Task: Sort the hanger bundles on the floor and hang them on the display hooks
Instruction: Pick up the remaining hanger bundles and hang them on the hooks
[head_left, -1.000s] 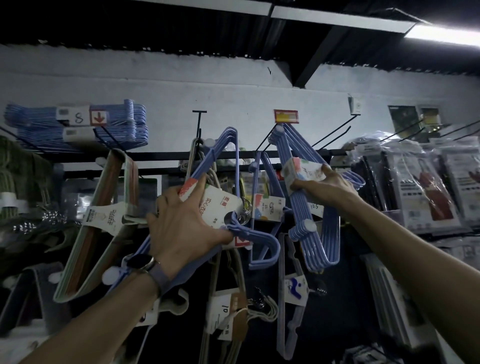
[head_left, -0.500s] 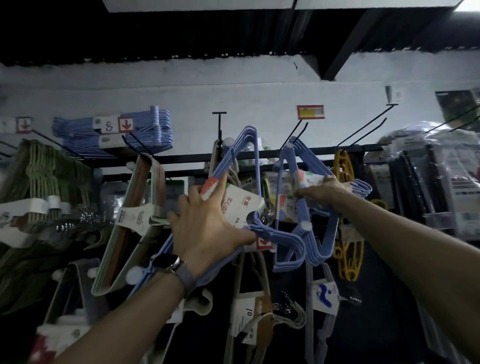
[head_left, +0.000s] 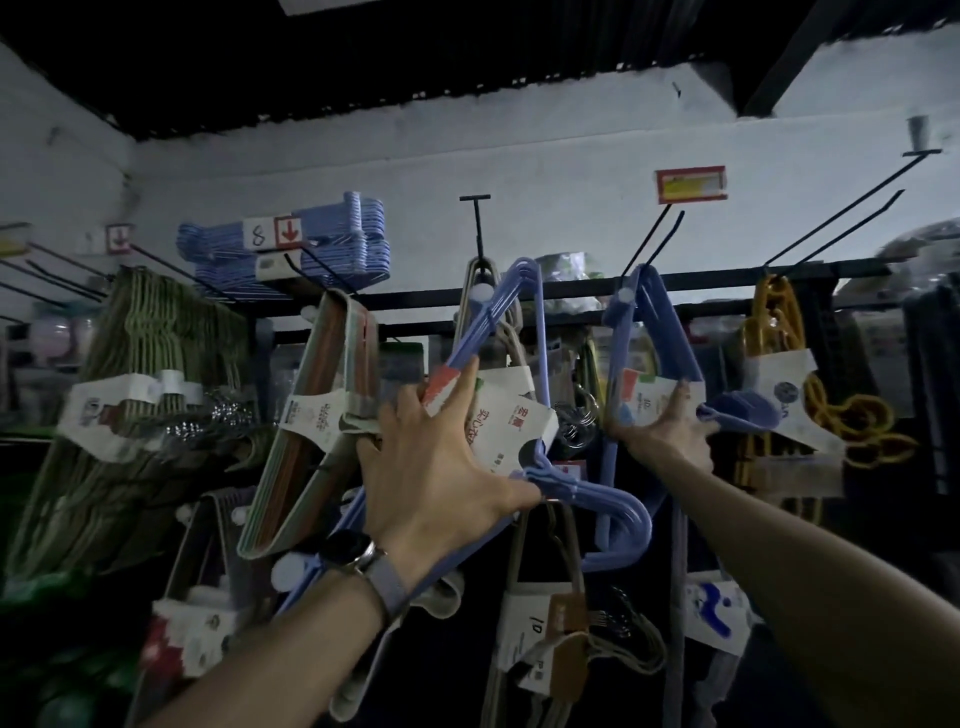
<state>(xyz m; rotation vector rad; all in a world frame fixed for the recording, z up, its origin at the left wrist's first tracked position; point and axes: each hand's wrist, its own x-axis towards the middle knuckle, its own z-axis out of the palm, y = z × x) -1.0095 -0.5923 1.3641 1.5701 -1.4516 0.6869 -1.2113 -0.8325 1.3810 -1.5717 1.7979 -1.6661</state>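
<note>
While both bundles ride up at rail height, relation that matters: corner loop versus hook tip.

Left-held bundle of blue plastic hangers with white paper label (head_left: 498, 415): long axis tilted, upper corner up and right near the T-ended black wire hook (head_left: 475, 228), lower end down-left past the wrist. Corner appears just below and beside that hook's base; threaded or not, cannot tell.

Right-held bundle of blue plastic hangers (head_left: 652, 338): apex up at the slanted twin-wire black hook (head_left: 660, 234), seemingly already over it.

Left hand (head_left: 441, 467): clamped across label and hanger neck. Right hand (head_left: 665, 431): gripping lower label edge.

Judgement: left hand nearer the open move; needs lift up and forward along hook axis.

Beyond: black horizontal rail (head_left: 727, 283), yellow hangers (head_left: 774, 322) at right.
</note>
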